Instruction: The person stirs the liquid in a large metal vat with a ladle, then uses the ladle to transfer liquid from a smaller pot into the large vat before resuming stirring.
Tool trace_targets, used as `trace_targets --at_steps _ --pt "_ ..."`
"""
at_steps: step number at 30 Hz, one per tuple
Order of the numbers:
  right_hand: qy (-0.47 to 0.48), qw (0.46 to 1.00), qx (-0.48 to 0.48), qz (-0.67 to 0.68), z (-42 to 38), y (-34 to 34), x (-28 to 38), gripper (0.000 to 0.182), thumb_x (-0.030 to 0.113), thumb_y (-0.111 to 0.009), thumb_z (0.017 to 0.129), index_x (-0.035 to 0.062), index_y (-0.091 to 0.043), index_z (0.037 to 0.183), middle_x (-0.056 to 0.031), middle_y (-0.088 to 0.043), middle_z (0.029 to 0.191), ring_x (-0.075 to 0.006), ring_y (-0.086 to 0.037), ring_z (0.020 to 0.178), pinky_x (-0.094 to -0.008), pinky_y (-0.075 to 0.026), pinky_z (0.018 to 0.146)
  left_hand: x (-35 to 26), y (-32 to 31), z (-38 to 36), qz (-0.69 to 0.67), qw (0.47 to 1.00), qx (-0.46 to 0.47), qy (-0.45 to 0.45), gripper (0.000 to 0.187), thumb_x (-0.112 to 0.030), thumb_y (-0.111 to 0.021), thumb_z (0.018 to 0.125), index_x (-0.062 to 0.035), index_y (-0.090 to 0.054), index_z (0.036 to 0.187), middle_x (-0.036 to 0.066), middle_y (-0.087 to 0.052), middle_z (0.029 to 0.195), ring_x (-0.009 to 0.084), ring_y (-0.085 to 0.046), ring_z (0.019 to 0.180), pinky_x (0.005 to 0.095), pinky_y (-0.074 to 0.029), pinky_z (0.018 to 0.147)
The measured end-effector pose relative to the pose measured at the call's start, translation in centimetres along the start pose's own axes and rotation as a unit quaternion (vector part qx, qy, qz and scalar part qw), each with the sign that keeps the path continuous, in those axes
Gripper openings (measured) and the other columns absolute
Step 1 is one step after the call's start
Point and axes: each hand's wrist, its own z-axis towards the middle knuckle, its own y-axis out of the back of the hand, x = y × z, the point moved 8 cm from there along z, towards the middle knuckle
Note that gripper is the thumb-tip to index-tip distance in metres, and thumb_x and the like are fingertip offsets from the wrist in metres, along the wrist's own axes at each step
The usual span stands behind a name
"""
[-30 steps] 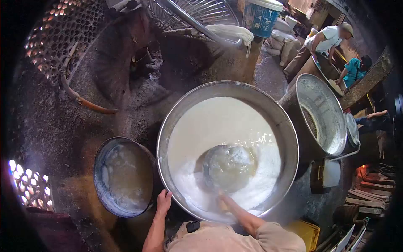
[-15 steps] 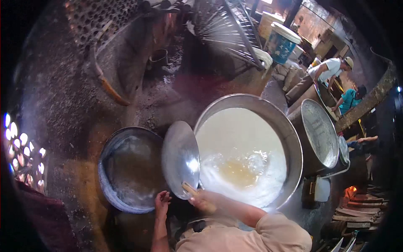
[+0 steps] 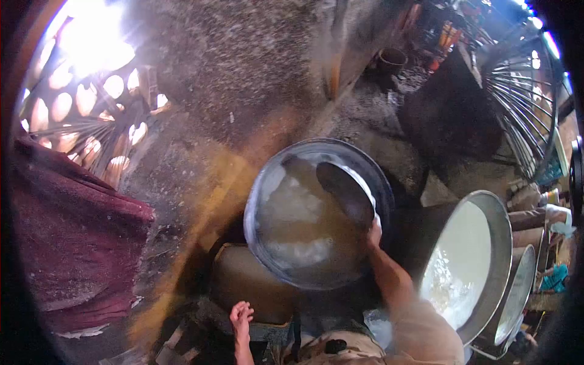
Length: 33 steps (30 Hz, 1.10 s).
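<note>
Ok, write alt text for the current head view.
A bare right hand holds a tilted round pan over cloudy liquid in a round tub; the left hand looks empty. A large metal vat of white liquid stands at right.

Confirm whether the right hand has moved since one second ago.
Yes. Judged against both vessels, the right hand has moved left, from over the large metal pan of white liquid to the right side of the smaller round tub.
</note>
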Motion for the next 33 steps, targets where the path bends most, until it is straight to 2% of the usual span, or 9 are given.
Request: trace_targets --at_steps 4,10,14,17,22,24,27,28,33 --pt "0.044 0.965 -0.027 -0.258 -2.1 -5.3 -12.8 0.044 0.042 -0.048 0.089 0.0052 -0.062 0.108 -0.0120 -0.067 0.087 -0.0319 -0.062 0.085 -0.0406 -0.048 0.071 3.9 2.9 -2.2 -0.014 0.994 -0.059 0.087 0.030 -0.023 -0.062 0.088 -0.0094 -0.056 0.115 0.005 -0.064 0.106 0.0136 -0.063 0.084 0.0268 -0.048 0.067" --pt "-0.266 0.918 0.293 -0.004 -11.0 -15.5 -22.4 0.027 0.028 -0.056 0.088 0.0075 -0.062 0.071 -0.0065 -0.058 0.066 -0.0209 -0.056 0.055 -0.0387 -0.043 0.050 6.1 4.7 -3.5 0.020 0.992 -0.075 0.100 0.037 -0.026 -0.060 0.089 -0.0041 -0.053 0.118 0.011 -0.063 0.111 0.0203 -0.064 0.088 0.0328 -0.051 0.071" --pt "-0.144 0.882 0.416 0.167 -14.6 -16.0 -14.1 0.028 0.029 -0.055 0.089 0.0076 -0.059 0.072 -0.0029 -0.054 0.063 -0.0182 -0.055 0.056 -0.0364 -0.043 0.049 4.6 4.4 -3.4 -0.001 0.997 -0.053 0.049 0.038 -0.026 -0.060 0.088 -0.0049 -0.053 0.119 0.011 -0.062 0.113 0.0201 -0.064 0.088 0.0318 -0.051 0.069" --pt "-0.346 0.749 0.468 0.318 -17.9 -15.5 -12.0 0.028 0.031 -0.062 0.084 0.0044 -0.055 0.079 -0.0043 -0.056 0.071 -0.0158 -0.055 0.057 -0.0321 -0.044 0.050 2.1 2.5 -3.6 -0.024 0.996 -0.067 0.051 0.032 -0.020 -0.060 0.089 -0.0065 -0.054 0.117 0.009 -0.063 0.111 0.0159 -0.063 0.085 0.0266 -0.048 0.068" --pt "0.004 0.879 0.472 0.069 -19.6 -5.2 2.0 0.013 0.017 -0.061 0.086 0.0069 -0.052 0.085 -0.0029 -0.053 0.070 -0.0158 -0.054 0.057 -0.0325 -0.046 0.051 -0.2 -2.6 -3.1 -0.034 0.999 0.009 -0.026 0.041 -0.027 -0.062 0.087 -0.0042 -0.052 0.120 0.010 -0.062 0.112 0.0193 -0.064 0.090 0.0288 -0.050 0.067" --pt "-0.226 0.839 0.482 0.111 -21.6 -0.8 3.0 0.007 0.010 -0.058 0.087 0.0068 -0.052 0.085 -0.0029 -0.053 0.071 -0.0153 -0.053 0.056 -0.0331 -0.044 0.049 -1.6 -5.8 -3.9 -0.050 0.997 0.037 -0.051 0.032 -0.021 -0.060 0.089 -0.0055 -0.055 0.116 0.007 -0.063 0.108 0.0153 -0.063 0.085 0.0271 -0.048 0.068" --pt "-0.149 0.847 0.495 0.126 -21.4 6.5 3.6 0.006 0.009 -0.057 0.087 0.0045 -0.054 0.089 -0.0037 -0.055 0.074 -0.0145 -0.055 0.058 -0.0323 -0.046 0.049 -2.3 -10.9 -4.6 -0.024 0.993 0.080 -0.089 0.028 -0.018 -0.059 0.089 -0.0050 -0.056 0.113 0.006 -0.063 0.104 0.0146 -0.062 0.083 0.0276 -0.048 0.068" --pt "-0.252 0.845 0.469 0.053 -22.2 9.9 4.8 0.003 0.006 -0.055 0.087 0.0037 -0.053 0.089 -0.0028 -0.053 0.072 -0.0125 -0.052 0.055 -0.0307 -0.044 0.047 -1.8 -13.0 -4.1 -0.015 0.987 0.125 -0.097 0.026 -0.015 -0.057 0.088 -0.0044 -0.057 0.111 0.004 -0.063 0.101 0.0143 -0.061 0.082 0.0280 -0.048 0.067" --pt "-0.338 0.888 0.293 0.109 -25.7 26.8 8.0 0.006 0.003 -0.059 0.083 0.0017 -0.054 0.085 -0.0039 -0.052 0.067 -0.0111 -0.049 0.051 -0.0298 -0.042 0.044 -3.8 -24.4 -10.0 -0.032 0.952 0.249 -0.176 0.021 -0.017 -0.058 0.090 -0.0055 -0.058 0.107 0.004 -0.064 0.095 0.0169 -0.063 0.086 0.0299 -0.050 0.071"
